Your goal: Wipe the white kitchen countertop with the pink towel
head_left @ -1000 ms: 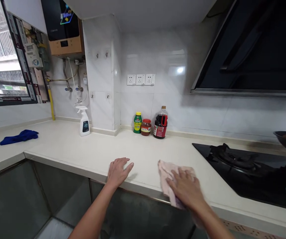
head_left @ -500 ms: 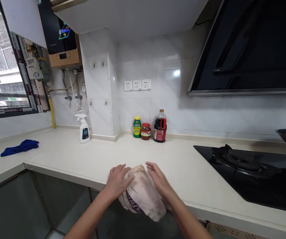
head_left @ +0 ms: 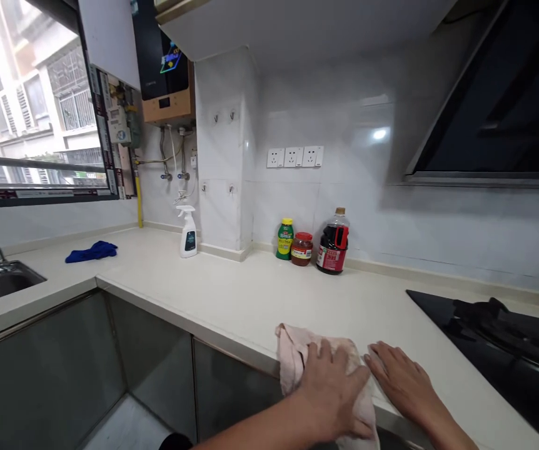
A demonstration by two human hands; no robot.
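Note:
A pale pink cloth (head_left: 292, 350) is draped over the front edge of the counter, its lower part hanging down in front of the cabinets. My left hand (head_left: 328, 387) rests on top of it with fingers spread, covering much of its middle. Just right of the cloth, my right hand (head_left: 403, 378) lies on the counter's edge, fingers stretched out and its fingertips close beside the cloth. Nothing shows in the right hand.
On the pale counter (head_left: 232, 300) stand a white spray bottle (head_left: 188, 234), a green bottle (head_left: 285, 240), a red-lidded jar (head_left: 302, 250) and a large dark sauce bottle (head_left: 332, 244). A blue cloth (head_left: 92, 251) lies near the sink (head_left: 11, 281). The black stove (head_left: 494, 337) is at right.
The view has turned left, bringing the sink into sight. My left hand has moved from beside the cloth onto it, and the cloth's bunched shape has changed. My right hand has flattened on the edge.

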